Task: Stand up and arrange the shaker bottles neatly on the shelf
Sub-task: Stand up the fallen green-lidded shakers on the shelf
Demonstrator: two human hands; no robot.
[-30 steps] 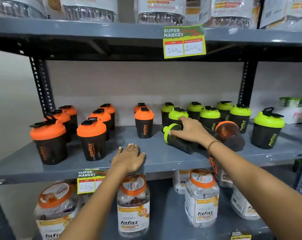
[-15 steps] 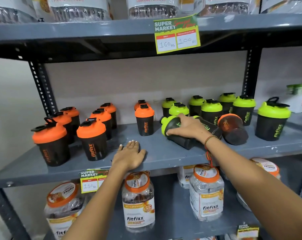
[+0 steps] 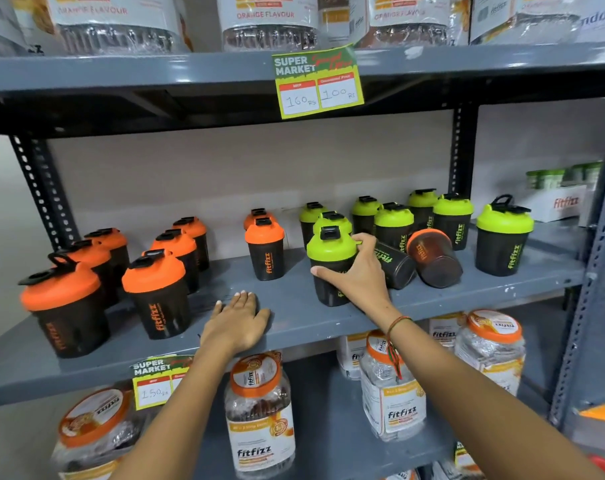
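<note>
Black shaker bottles stand on the grey middle shelf (image 3: 294,320): orange-lidded ones (image 3: 153,271) on the left, green-lidded ones (image 3: 394,218) at the back right. My right hand (image 3: 358,280) grips a green-lidded shaker (image 3: 331,249), which stands upright near the shelf's middle. Right behind that hand a black shaker with green lettering (image 3: 396,270) lies on its side, its lid hidden. Beside it an orange-tinted shaker (image 3: 432,258) also lies tipped, base toward me. My left hand (image 3: 238,323) rests flat on the shelf's front edge, holding nothing.
A lone green-lidded shaker (image 3: 503,233) stands at the right. Clear jars with orange lids (image 3: 259,410) fill the shelf below, and more jars sit on the top shelf. Price tags (image 3: 316,83) hang from the shelf edges. A perforated upright (image 3: 592,271) bounds the right side.
The green-lidded shaker under my right hand lay on its side before; it now stands upright, closer to the front. My left hand has stayed flat on the shelf.
</note>
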